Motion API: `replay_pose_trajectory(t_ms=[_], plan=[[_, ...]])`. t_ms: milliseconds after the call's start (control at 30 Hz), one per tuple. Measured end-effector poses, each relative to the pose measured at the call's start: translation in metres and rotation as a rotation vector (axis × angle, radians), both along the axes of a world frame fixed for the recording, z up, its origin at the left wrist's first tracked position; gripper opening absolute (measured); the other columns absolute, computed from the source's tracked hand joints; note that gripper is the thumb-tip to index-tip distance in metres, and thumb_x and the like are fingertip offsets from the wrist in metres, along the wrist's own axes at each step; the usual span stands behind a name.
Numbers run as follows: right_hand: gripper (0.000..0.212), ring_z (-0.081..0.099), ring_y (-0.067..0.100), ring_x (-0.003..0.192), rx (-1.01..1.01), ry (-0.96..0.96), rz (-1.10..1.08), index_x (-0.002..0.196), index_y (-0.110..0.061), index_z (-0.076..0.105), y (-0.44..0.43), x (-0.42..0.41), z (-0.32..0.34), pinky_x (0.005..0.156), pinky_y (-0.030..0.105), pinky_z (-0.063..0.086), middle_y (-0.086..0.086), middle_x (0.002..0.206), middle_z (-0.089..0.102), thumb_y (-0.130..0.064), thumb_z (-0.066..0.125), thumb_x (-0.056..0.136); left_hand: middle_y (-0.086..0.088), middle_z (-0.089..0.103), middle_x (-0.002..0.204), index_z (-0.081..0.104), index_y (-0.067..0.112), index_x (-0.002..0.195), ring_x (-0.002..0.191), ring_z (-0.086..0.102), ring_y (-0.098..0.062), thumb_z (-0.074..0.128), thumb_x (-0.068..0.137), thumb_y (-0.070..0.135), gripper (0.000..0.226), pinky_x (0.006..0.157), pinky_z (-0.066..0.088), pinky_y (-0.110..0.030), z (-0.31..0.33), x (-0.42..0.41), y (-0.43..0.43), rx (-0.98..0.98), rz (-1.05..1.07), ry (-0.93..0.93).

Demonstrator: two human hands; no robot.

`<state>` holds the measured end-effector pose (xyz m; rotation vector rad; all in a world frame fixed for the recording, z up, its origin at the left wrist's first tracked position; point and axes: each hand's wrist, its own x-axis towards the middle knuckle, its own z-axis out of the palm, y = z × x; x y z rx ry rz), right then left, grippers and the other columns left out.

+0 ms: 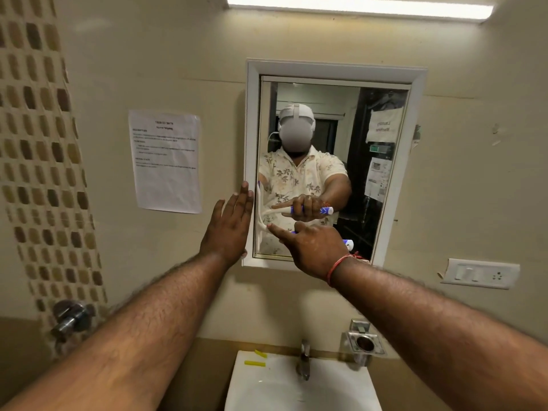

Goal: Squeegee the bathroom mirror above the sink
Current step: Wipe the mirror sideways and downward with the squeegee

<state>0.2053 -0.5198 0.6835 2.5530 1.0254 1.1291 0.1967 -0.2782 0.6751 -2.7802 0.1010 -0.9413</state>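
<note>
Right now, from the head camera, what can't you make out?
All head view:
Squeegee handle: mostly behind the right hand.
Mirror frame, left edge: partly under the left hand.
Wall notice text: too blurred to read.
Sink: front cut off by the bottom edge.

Squeegee handle (347, 242) mostly behind right hand (314, 250)

The squeegee (261, 229) blade is standing upright at the mirror's (355, 188) left edge, with the white frame (251, 114) blocking any way further left and the left hand (229, 229) lying flat over that side of the frame. The right hand (311, 247), gripping the handle, is covering the lower glass. Rightward the glass is lying open up to the frame. Below, a tap (304, 364) and a metal holder (366, 342) are jutting out above the sink (246, 378).
</note>
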Motion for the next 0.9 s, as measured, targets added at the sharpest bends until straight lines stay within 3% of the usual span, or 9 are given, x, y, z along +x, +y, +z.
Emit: replay_pose_trajectory(t_ms=[367, 533, 733, 900], plan=[[0.061, 0.063, 0.026, 0.064, 0.003, 0.021, 0.0, 0.166, -0.044, 0.032, 0.001, 0.007, -0.002, 0.055, 0.039, 0.059, 0.005, 0.087, 0.066, -0.036, 0.055, 0.11, -0.019, -0.038, 0.178, -0.024, 0.003, 0.171, 0.173, 0.005, -0.036, 0.097, 0.074, 0.059, 0.165, 0.139, 0.013, -0.056, -0.012, 0.006, 0.006, 0.035, 0.004, 0.001], [0.06, 0.057, 0.022, 0.064, -0.005, 0.029, -0.025, 0.169, -0.041, 0.031, -0.011, 0.0, -0.004, 0.053, 0.032, 0.044, 0.006, 0.09, 0.067, -0.036, 0.051, 0.112, -0.02, -0.037, 0.179, -0.024, 0.003, 0.171, 0.174, -0.001, -0.037, 0.094, 0.076, 0.064, 0.164, 0.139, 0.01, -0.058, -0.015, 0.006, 0.007, 0.063, 0.02, -0.011], [0.066, 0.067, 0.027, 0.07, -0.037, 0.031, -0.05, 0.167, -0.043, 0.027, -0.026, 0.001, -0.001, 0.055, 0.034, 0.051, 0.008, 0.096, 0.07, -0.032, 0.054, 0.109, -0.021, -0.035, 0.179, -0.024, 0.004, 0.171, 0.173, -0.009, -0.04, 0.09, 0.079, 0.067, 0.16, 0.139, 0.006, -0.06, -0.016, 0.007, 0.009, 0.091, 0.028, -0.016], [0.066, 0.065, 0.024, 0.066, -0.003, 0.04, -0.089, 0.165, -0.045, 0.029, -0.056, -0.001, -0.007, 0.054, 0.04, 0.059, 0.004, 0.09, 0.067, -0.032, 0.057, 0.107, -0.023, -0.035, 0.179, -0.027, 0.002, 0.17, 0.173, -0.009, -0.041, 0.09, 0.081, 0.064, 0.159, 0.139, 0.004, -0.06, -0.018, 0.004, 0.004, 0.105, 0.063, -0.022]])
